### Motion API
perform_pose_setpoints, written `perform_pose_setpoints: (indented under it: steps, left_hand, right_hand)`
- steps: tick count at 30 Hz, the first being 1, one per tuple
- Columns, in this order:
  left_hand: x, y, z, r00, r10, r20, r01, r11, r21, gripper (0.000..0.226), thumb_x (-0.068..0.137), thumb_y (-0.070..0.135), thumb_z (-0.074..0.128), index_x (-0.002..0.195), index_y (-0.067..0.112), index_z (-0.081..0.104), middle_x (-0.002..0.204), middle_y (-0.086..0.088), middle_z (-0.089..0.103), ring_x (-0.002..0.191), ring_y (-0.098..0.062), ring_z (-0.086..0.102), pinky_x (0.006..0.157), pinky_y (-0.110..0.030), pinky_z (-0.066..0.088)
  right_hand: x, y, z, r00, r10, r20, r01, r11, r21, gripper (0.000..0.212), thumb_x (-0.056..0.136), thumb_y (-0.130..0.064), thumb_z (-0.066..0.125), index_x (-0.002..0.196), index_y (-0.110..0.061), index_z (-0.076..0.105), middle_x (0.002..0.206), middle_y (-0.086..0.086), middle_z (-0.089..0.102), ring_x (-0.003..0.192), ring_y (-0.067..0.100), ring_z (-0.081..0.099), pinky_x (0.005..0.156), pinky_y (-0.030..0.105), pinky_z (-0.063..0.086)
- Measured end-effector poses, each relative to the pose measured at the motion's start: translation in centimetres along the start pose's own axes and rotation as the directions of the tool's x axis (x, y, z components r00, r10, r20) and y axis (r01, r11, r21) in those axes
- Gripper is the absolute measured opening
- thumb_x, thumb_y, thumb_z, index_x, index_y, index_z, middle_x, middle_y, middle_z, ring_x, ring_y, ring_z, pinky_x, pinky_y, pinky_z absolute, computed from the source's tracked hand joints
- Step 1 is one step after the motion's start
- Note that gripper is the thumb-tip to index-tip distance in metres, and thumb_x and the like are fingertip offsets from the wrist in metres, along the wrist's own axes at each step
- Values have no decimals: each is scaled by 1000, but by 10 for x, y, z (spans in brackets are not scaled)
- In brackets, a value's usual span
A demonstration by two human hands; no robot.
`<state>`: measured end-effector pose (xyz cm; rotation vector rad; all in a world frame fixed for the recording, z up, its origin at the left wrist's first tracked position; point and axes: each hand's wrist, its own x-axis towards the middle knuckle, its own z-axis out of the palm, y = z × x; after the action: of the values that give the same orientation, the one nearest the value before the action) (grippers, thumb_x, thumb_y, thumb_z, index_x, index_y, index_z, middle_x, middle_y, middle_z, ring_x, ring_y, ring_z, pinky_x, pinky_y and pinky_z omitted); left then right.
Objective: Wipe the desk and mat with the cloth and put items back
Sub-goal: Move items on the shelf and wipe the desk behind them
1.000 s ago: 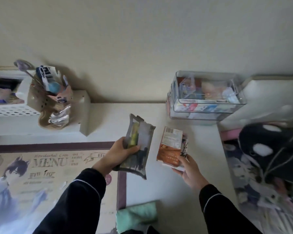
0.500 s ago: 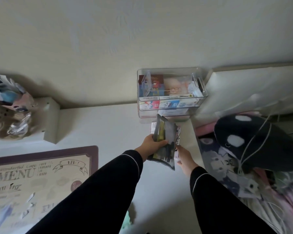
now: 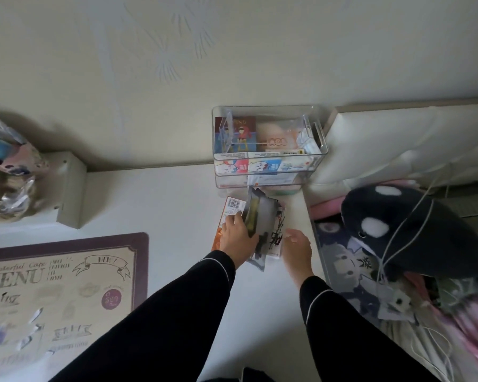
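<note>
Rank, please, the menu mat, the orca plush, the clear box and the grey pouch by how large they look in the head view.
1. menu mat, though the frame cuts it off.
2. orca plush and clear box: too alike to rank.
3. grey pouch, held in the left hand.

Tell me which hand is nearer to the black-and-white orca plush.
Right. The right hand is open just left of the orca plush, apart from it. The left hand is farther left, gripping the grey pouch.
</note>
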<state>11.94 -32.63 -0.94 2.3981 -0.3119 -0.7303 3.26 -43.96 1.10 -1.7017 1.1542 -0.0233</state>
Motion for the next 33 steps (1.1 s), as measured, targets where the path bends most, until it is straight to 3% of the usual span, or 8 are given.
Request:
perform_pose_setpoints:
  steps: [4,8,14,18,22,25,30,33]
  left_hand:
    - [-11,-13,-22,1000,-11,-2,11,984,-177,60,86,22,58,141,8,37,136,-12,40,126,-27,40,105,-34,35]
    - [-46,-66,-60,986,-68,-154,9,936,-353,31,89,11,54,119,10,61,116,-4,60,91,-10,56,71,-4,39]
    - [-119,-167,-90,889,-358,-284,207,870,-447,27,88,-1,48,103,15,65,95,1,66,82,-8,58,68,-9,41]
    - [-152,-214,-96,828,-462,-318,229,796,-560,27,85,-10,46,94,10,62,96,-9,64,89,-22,61,79,-27,47]
    - [-166,-242,-98,790,-513,-335,257,774,-579,33,85,-10,45,97,14,63,91,1,65,89,-16,60,82,-22,47]
    - [-164,-255,-103,787,-521,-331,286,783,-553,30,86,-6,46,100,13,65,100,0,66,93,-14,58,79,-19,41]
    - [-147,-281,-123,746,-491,-450,301,851,-430,32,86,-5,48,111,9,63,112,-5,57,101,-17,51,86,-23,37]
    - [-128,-294,-135,689,-491,-534,336,868,-365,36,84,-5,50,117,7,58,123,-11,51,114,-25,45,93,-26,34]
  right_hand:
    - [-29,-12,31,960,-278,-21,273,953,-134,28,89,0,44,108,-7,63,104,5,58,102,22,54,86,27,42]
    - [-81,-1,76,764,-548,341,637,727,-258,27,88,2,46,104,-6,67,102,8,66,98,21,56,87,29,43]
    - [-157,55,131,162,-239,958,978,168,-123,45,91,-24,54,134,-17,49,137,18,44,119,35,45,99,43,36]
    - [-177,84,147,173,-80,982,983,-47,-177,59,86,-32,60,142,-25,43,143,12,46,124,30,47,106,36,34]
    - [-168,94,157,5,-261,965,936,-339,-97,37,77,-20,55,109,-21,74,99,-4,73,82,11,68,74,22,54]
    - [-141,62,168,187,-442,878,909,-262,-325,30,73,-23,69,101,-26,76,92,-7,72,75,12,68,62,20,54]
    - [-73,2,196,813,-457,361,515,272,-813,52,95,-12,45,145,-7,33,128,19,47,119,37,42,102,41,27]
    - [-84,-4,231,836,-447,317,494,364,-789,54,92,-5,46,145,-3,33,124,23,50,110,38,49,97,43,34]
